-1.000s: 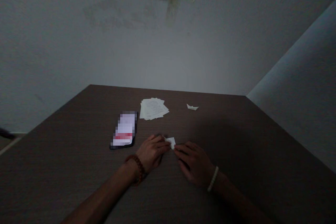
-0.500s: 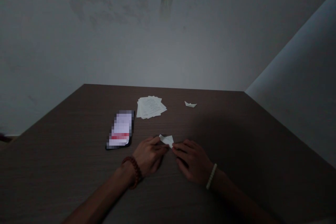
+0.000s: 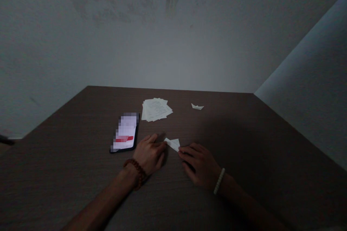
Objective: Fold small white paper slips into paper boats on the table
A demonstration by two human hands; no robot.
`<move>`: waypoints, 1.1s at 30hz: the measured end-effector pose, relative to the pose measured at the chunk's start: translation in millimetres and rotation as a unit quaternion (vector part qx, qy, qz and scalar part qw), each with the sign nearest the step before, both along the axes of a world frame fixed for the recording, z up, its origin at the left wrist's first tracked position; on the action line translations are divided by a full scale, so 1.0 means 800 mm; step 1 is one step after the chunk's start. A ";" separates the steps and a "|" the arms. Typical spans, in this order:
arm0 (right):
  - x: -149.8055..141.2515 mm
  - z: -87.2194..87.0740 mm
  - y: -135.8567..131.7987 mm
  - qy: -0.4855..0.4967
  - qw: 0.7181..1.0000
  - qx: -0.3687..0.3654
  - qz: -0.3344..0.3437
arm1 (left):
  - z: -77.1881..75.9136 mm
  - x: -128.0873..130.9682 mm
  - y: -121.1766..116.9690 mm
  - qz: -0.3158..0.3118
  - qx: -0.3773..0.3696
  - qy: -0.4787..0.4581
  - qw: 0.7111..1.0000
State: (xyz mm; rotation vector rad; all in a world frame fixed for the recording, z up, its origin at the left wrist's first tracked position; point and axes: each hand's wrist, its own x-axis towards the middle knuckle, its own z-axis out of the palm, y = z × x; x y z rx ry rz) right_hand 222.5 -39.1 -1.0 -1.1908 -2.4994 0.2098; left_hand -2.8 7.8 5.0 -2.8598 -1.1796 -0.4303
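A small folded piece of white paper (image 3: 173, 144) lies on the dark table between my hands, coming to a point at its upper left. My left hand (image 3: 150, 154), with a reddish-brown bead bracelet at the wrist, presses a fingertip on the paper's left corner; its other fingers are curled and the thumb is off the paper. My right hand (image 3: 199, 164), wearing a pale bead bracelet, has its bent fingertips closed on the lower right corner. The undersides of the fingers are hidden.
A phone (image 3: 125, 131) with a lit, blurred screen lies left of my hands. Beyond it is a fanned stack of printed paper slips (image 3: 156, 109). A small paper boat (image 3: 197, 107) sits at the back right. Walls border the wooden table (image 3: 108, 97) behind and on the right.
My left hand has shifted left along the paper to its left corner, uncovering more of its lower edge. My right hand stays at the right corner.
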 end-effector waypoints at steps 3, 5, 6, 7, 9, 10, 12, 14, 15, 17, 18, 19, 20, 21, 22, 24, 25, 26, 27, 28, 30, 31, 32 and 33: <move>0.000 0.001 0.000 0.000 1.000 0.003 0.001 | 0.002 -0.001 0.001 0.016 0.017 -0.003 1.000; 0.000 0.002 0.000 -0.001 1.000 -0.001 0.002 | 0.002 -0.002 0.002 0.021 0.027 -0.005 0.999; 0.000 0.002 0.000 -0.002 1.000 -0.003 0.001 | 0.001 -0.003 0.003 0.022 0.033 -0.008 0.999; 0.000 0.003 0.000 -0.002 1.000 -0.004 0.000 | 0.001 -0.004 0.004 0.020 0.039 -0.012 0.999; 0.000 0.003 0.000 -0.003 1.000 -0.004 -0.001 | -0.003 -0.005 0.006 0.015 0.058 -0.023 0.998; 0.000 0.002 0.000 -0.003 1.000 -0.003 -0.002 | -0.005 -0.006 0.007 0.009 0.067 -0.028 0.997; 0.000 0.001 0.000 -0.001 1.000 0.001 -0.005 | -0.009 -0.006 0.008 -0.009 0.087 -0.045 0.995; 0.000 0.000 0.001 0.002 1.000 0.009 -0.007 | -0.012 -0.005 0.007 -0.069 0.075 -0.041 0.994; 0.001 -0.001 0.001 0.003 1.000 0.014 -0.008 | -0.013 -0.004 0.006 -0.099 0.060 -0.039 0.993; 0.001 -0.002 0.002 0.004 1.000 0.022 -0.009 | -0.013 -0.003 0.004 -0.143 0.026 -0.034 0.989; 0.002 -0.003 0.003 0.003 1.000 0.024 -0.010 | -0.013 -0.003 0.003 -0.152 0.011 -0.035 0.988; 0.003 -0.003 0.004 0.002 1.000 0.026 -0.011 | -0.013 -0.002 0.003 -0.155 0.001 -0.036 0.987; 0.003 -0.004 0.004 -0.001 1.000 0.028 -0.011 | -0.012 -0.002 0.003 -0.150 -0.007 -0.037 0.988; 0.004 -0.004 0.005 -0.004 0.999 0.029 -0.011 | -0.011 -0.003 0.003 -0.142 -0.011 -0.037 0.989; 0.005 -0.005 0.005 -0.007 0.999 0.031 -0.011 | -0.010 -0.003 0.003 -0.130 -0.014 -0.037 0.991; 0.007 -0.006 0.005 -0.012 0.999 0.036 -0.014 | -0.008 -0.004 0.004 -0.104 -0.020 -0.035 0.994; 0.008 -0.006 0.004 -0.014 0.999 0.037 -0.015 | -0.007 -0.005 0.004 -0.092 -0.023 -0.035 0.995; 0.009 -0.006 0.004 -0.015 0.999 0.037 -0.019 | -0.006 -0.005 0.004 -0.083 -0.025 -0.036 0.996; 0.009 -0.006 0.003 -0.016 0.999 0.037 -0.021 | -0.005 -0.005 0.004 -0.076 -0.027 -0.037 0.996; 0.010 -0.006 0.002 -0.018 0.999 0.036 -0.022 | -0.004 -0.006 0.004 -0.069 -0.027 -0.038 0.997; 0.011 -0.005 0.000 -0.021 0.999 0.035 -0.024 | -0.003 -0.006 0.004 -0.056 -0.026 -0.038 0.997; 0.011 -0.005 -0.001 -0.023 0.999 0.035 -0.026 | -0.003 -0.006 0.004 -0.052 -0.024 -0.037 0.998; 0.011 -0.004 -0.001 -0.025 0.999 0.036 -0.028 | -0.003 -0.006 0.003 -0.047 -0.023 -0.036 0.998; 0.010 -0.004 -0.002 -0.026 0.998 0.038 -0.031 | -0.002 -0.006 0.003 -0.044 -0.022 -0.035 0.998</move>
